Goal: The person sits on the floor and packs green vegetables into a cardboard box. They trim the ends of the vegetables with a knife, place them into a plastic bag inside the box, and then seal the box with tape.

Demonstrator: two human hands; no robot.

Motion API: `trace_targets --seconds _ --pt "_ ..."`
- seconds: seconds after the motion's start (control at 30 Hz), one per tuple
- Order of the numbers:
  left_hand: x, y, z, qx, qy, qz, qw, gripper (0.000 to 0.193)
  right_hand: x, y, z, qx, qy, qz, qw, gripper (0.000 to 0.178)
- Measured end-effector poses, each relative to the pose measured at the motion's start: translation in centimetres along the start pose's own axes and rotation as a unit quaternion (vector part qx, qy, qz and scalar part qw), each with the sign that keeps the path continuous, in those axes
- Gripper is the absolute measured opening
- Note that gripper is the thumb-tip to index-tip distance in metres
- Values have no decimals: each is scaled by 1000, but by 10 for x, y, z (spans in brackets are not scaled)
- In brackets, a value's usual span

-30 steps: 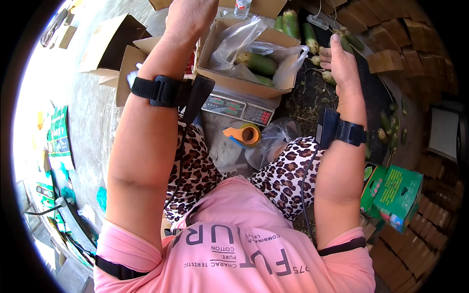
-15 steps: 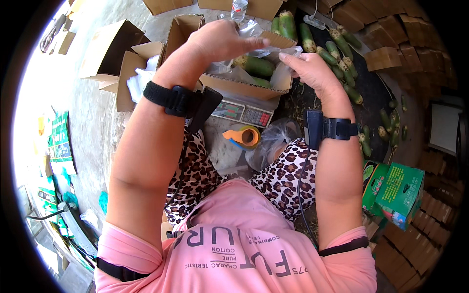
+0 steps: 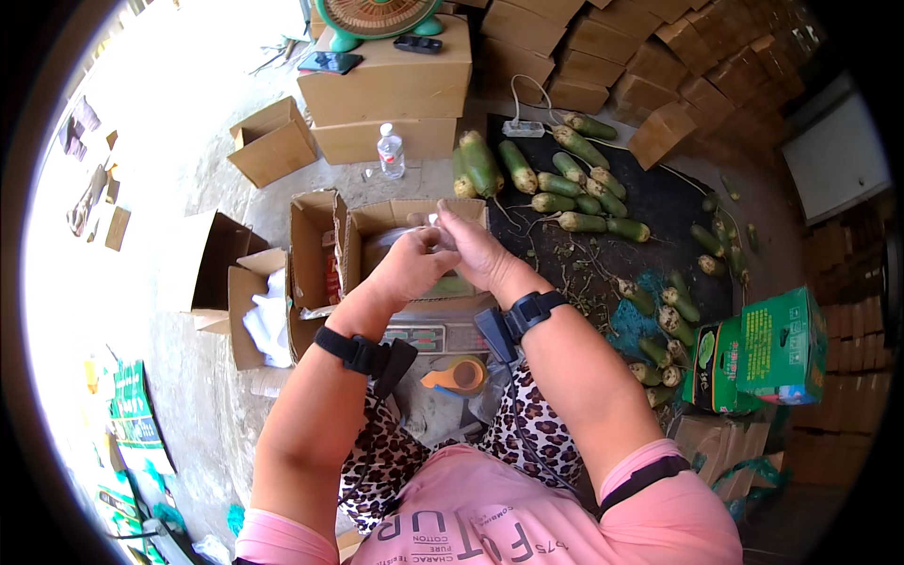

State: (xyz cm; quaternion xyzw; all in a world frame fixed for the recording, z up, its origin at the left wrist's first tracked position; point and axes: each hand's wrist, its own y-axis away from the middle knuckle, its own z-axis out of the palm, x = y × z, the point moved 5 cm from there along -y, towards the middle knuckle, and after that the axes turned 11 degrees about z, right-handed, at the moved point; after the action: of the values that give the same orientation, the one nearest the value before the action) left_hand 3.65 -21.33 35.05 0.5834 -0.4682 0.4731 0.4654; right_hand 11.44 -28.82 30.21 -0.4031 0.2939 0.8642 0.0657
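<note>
My left hand [image 3: 412,267] and my right hand [image 3: 474,249] meet over an open cardboard box [image 3: 456,309]. Their fingers are closed on the gathered edge of a clear plastic bag [image 3: 414,222] that lines it. Part of a green radish [image 3: 452,285] shows below my fingers inside the box; my hands hide much of the rest. The box sits on a scale [image 3: 414,339] with a display and keypad. Between the scale and my lap lies an orange tape dispenser [image 3: 457,376].
Several green radishes [image 3: 584,223] lie on a dark mat to the right, near a green carton [image 3: 777,348]. Open boxes [image 3: 256,325] stand at left, one holding white bags [image 3: 269,320]. Beyond are a water bottle [image 3: 391,153], stacked cartons [image 3: 391,89] and a fan [image 3: 377,14].
My hands, earlier apart at either side of the box opening, have come together over it and hold the bag's edge. The view has shifted, showing more of the floor ahead.
</note>
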Motion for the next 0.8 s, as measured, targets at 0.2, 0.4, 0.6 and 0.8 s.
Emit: trace_targets --seconds 0.2,0.4,0.6,0.8 --pt "4 16 -9 -93 119 -72 986 25 7 -2 31 -99 43 99 989 73" --pt "-34 6 -53 47 -56 -151 986 60 -2 -3 -25 87 460 18 884 74" --pt "-157 -13 -122 231 -11 -278 932 46 -29 43 -17 193 717 220 632 41" --pt "-109 -20 -91 172 -1 -275 946 33 -26 51 -42 161 612 41 773 35"
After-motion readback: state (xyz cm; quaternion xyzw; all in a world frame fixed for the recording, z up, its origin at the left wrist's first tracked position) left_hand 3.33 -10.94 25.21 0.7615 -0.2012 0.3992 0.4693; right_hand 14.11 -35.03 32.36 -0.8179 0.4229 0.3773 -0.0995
